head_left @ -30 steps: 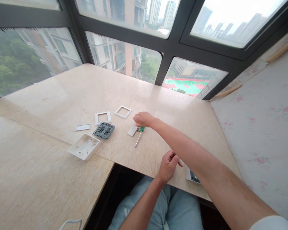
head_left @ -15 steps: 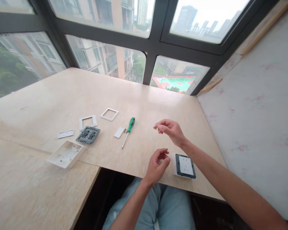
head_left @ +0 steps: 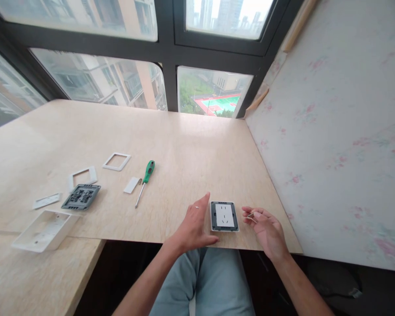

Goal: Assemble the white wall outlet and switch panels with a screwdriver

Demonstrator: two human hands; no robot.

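Note:
A white socket panel with a dark grey frame [head_left: 224,216] sits on its white box near the table's front edge. My left hand [head_left: 195,224] is just left of it, thumb and fingers spread, with nothing held. On the other side, my right hand [head_left: 266,228] pinches thin small pieces that look like screws [head_left: 250,216] between its fingertips. Farther left lies a green-handled screwdriver [head_left: 149,171], beside a small white plate [head_left: 131,184] and small screws [head_left: 140,181].
On the left are a white square frame [head_left: 116,161], another white frame [head_left: 92,174], a grey socket module [head_left: 81,196], a white strip [head_left: 47,200] and an open white box [head_left: 48,230]. Windows stand behind the table [head_left: 191,145]; a papered wall [head_left: 342,145] bounds the right.
The view has turned to the right. My right hand has come down to the right side of the socket panel, and my left hand has opened and moved close to its left side.

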